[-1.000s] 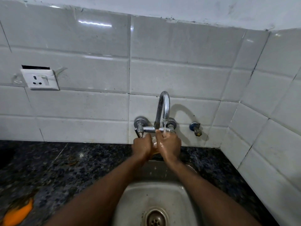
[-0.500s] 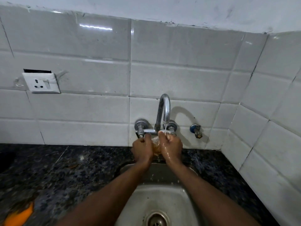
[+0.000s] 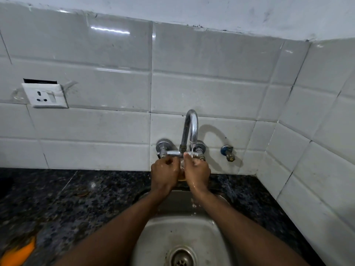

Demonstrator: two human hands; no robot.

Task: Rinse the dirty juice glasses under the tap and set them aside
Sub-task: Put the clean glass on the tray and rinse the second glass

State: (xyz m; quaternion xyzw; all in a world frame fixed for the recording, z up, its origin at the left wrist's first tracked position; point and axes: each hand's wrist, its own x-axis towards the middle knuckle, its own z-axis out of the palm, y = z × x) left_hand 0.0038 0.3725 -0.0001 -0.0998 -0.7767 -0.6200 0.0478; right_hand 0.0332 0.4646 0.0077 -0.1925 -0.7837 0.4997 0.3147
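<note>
Over the sink [image 3: 172, 233] we reach both forearms forward and inward, so that they converge under the tap [image 3: 191, 127]. Our left hand [image 3: 163, 174] is seen from the back, knuckles up, wrist level with the sink's far rim. Our right hand [image 3: 197, 172] stands just beside it, also back toward us, its thumb side lifted toward the spout. Both glisten wet.

Against half a second ago, little has changed: the hands keep the same place under the spout and the water [image 3: 191, 145] runs as before. The left fingers, which then reached up beside the tap's left handle, now lie curled lower, and the amber patch between the hands shows narrower.

Both hands are closed, fingers curled inward from either side round the glass [image 3: 181, 170], which sits pressed between them above the back of the sink, directly below the spout. Only a pale, brownish sliver of it shows in the gap; its rim and base are hidden, so we cannot tell how it is tilted. The thin stream lands at the top of the right hand, where its fingers [image 3: 187, 156] meet the glass, and drops fall from under the right wrist into the sink.

Around us lie the dark speckled counter [image 3: 76, 198], a white socket [image 3: 45, 96] on the tiled wall [image 3: 115, 83] at left, and a small valve [image 3: 227, 151] right of the tap.
</note>
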